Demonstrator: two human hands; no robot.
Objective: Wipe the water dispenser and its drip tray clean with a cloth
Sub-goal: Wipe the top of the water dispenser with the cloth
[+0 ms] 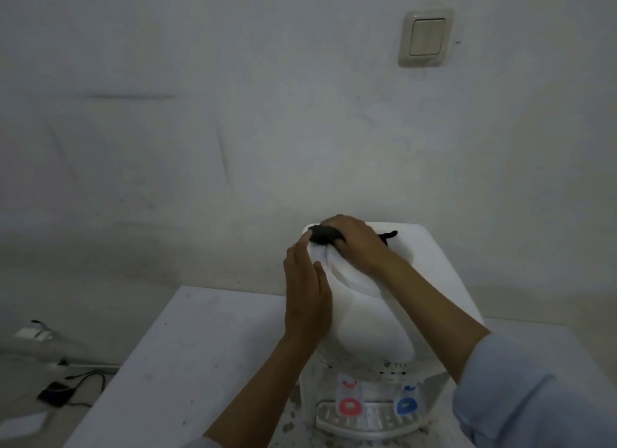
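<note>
Wiping the top of a white water dispenser (367,320) that stands on a white desk (187,357): the right hand (357,244) presses a dark cloth (325,235) onto the far left rim, fingers curled over it. The left hand (307,294) lies flat and open against the dispenser's left side, steadying it. Firm, overlapping strokes around the rim would likely work best. The drip tray (370,417) sits below the red and blue taps, probably not yet wiped.

Single head-worn wide-angle view, looking forward and down from just above the water dispenser (374,317), close over its top, wall (233,113) filling the far half, dim light perhaps blurring detail
</note>
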